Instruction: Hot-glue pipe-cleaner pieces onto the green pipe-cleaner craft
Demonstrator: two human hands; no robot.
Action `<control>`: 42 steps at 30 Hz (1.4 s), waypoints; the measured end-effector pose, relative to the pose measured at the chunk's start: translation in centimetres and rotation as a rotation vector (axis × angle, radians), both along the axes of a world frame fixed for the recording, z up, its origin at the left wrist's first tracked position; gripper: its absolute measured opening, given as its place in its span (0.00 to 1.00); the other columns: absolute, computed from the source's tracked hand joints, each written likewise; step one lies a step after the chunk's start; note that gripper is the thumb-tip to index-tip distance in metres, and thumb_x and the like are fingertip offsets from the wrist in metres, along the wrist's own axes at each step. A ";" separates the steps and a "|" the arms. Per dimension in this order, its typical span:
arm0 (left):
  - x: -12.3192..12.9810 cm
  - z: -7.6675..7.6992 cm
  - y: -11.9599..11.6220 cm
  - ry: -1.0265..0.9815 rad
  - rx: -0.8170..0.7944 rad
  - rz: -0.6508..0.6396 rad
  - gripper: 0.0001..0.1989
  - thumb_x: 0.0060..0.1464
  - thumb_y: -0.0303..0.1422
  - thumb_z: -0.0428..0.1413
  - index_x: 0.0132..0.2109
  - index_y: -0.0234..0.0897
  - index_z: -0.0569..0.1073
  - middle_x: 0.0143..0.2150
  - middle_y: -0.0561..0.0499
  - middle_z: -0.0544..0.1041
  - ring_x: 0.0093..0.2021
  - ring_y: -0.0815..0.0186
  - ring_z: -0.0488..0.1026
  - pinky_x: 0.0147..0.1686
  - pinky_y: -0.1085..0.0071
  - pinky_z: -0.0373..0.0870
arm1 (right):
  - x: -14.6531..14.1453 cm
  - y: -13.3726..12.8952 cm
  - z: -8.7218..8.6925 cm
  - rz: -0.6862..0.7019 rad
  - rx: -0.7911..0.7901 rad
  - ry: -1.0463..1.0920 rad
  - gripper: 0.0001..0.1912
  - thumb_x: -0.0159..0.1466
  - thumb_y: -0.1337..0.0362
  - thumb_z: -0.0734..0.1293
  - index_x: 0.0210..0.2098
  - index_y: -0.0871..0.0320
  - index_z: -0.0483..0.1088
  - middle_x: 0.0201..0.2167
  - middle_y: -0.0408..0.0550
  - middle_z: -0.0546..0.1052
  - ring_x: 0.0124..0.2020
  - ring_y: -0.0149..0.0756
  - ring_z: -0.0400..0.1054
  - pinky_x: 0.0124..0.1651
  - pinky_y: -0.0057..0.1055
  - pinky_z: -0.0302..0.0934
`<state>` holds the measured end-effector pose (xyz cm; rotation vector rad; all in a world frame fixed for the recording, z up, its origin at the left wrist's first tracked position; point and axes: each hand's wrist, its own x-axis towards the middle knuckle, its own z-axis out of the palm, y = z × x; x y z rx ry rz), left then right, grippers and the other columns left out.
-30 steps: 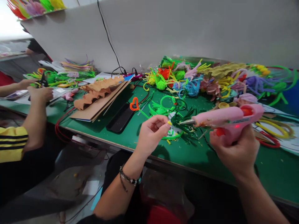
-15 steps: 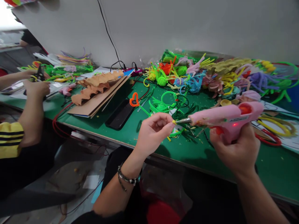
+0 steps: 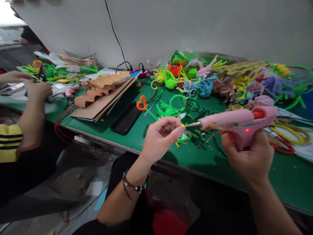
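My left hand (image 3: 161, 137) pinches a small yellow piece (image 3: 183, 126) between thumb and fingertips; its exact kind is too small to make out. In my right hand (image 3: 251, 153) is a pink hot glue gun (image 3: 230, 120), gripped by the handle with a red light lit on its side. The gun's metal nozzle points left, its tip right beside the yellow piece. Behind my left hand an orange heart-shaped pipe cleaner (image 3: 141, 103) on a green stem rises over the green table (image 3: 132, 143). Green pipe cleaner loops (image 3: 168, 107) lie behind the nozzle.
A black phone (image 3: 127, 118) and cardboard sheets (image 3: 97, 109) lie to the left. Heaped pipe cleaner flowers (image 3: 202, 85) line the wall. Red-handled scissors (image 3: 285, 147) rest at right. At far left a co-worker's hands hold pliers (image 3: 41, 75). Cables hang under the table edge.
The glue gun's nozzle has drawn back slightly to the right of the yellow piece, which now shows more clearly. My left hand has barely moved.
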<state>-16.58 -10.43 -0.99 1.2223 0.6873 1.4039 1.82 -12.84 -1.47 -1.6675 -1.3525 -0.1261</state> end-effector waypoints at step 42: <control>-3.8 -3.3 4.1 1.800 0.611 0.270 0.08 0.56 0.30 0.48 0.34 0.36 0.72 0.30 0.50 0.75 0.26 0.68 0.69 0.26 0.72 0.60 | 1.9 0.2 -0.6 -0.032 0.100 -0.208 0.12 0.51 0.52 0.61 0.27 0.53 0.59 0.18 0.42 0.59 0.18 0.35 0.57 0.21 0.32 0.50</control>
